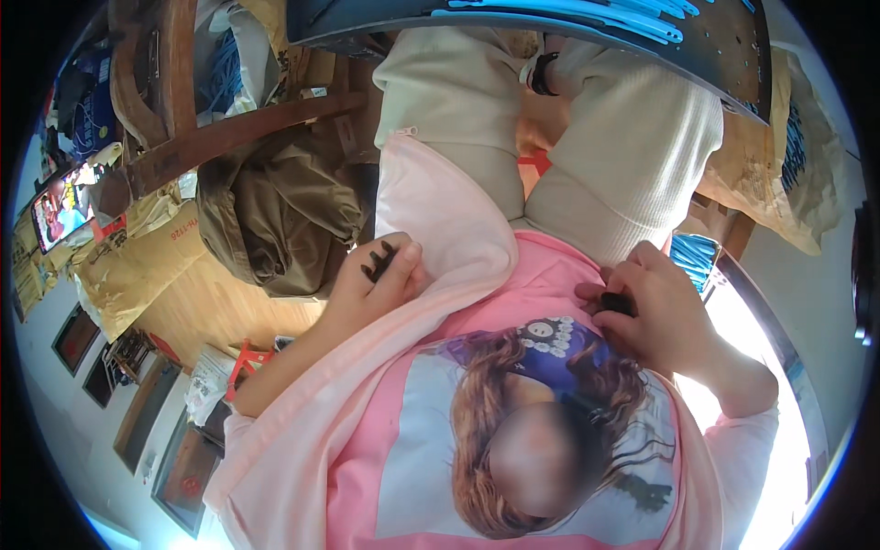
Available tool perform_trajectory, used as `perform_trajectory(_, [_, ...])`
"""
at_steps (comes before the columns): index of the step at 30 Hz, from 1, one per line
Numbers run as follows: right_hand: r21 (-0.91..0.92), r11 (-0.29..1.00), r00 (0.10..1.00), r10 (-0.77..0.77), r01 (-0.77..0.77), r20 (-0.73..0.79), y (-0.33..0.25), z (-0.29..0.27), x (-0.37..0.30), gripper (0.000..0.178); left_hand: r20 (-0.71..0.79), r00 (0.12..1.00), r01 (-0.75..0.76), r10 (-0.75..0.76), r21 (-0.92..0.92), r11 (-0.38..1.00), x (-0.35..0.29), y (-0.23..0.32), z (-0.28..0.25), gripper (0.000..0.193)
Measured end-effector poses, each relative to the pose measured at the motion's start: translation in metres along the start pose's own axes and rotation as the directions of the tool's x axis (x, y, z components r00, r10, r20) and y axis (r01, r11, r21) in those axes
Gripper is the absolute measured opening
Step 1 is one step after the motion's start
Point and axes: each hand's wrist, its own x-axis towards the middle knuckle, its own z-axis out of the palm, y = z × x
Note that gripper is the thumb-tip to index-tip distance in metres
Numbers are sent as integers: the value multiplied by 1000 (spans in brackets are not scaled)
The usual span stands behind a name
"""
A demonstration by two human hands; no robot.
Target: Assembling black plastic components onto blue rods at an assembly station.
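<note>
My left hand [378,280] is closed beside the edge of a pale pink jacket [440,197]. Several small black pieces [378,264] poke out between its fingers; their kind is not clear. On the other side, my right hand [662,307] is curled in front of the pink printed shirt [564,266]. A short black piece [616,302] shows between its thumb and fingers, the rest covered by them. Both hands are above my lap, near the beige ribbed trousers [605,160], and well apart from each other.
Ahead stands a dark table [715,69] with long blue plastic strips [596,16] on it. Brown cloth [284,211] hangs on wooden furniture [247,128] at the left, near a lit screen [69,209]. A paper sack [765,183] holding blue strips stands at the right.
</note>
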Motion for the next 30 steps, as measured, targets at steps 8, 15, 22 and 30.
perform_trajectory(8, [69, 997, 1000, 21, -22, 12, 24, 26, -25, 20, -127, 934, 144, -333, -720, 679, -10, 3, -3, 39])
perform_trajectory(15, [756, 545, 931, 249, -362, 265, 31, 38, -51, 23, -30, 935, 162, -354, -851, 500, -24, -5, 5, 31])
perform_trajectory(22, [910, -18, 808, 452, -415, 378, 36, 86, -97, 32, 129, 949, 258, -289, -845, 469, -19, -3, 3, 31])
perform_trajectory(30, [925, -107, 745, 563, -365, 358, 39, 109, -115, 36, -30, 956, 138, -292, -834, 535, -8, -4, 13, 32])
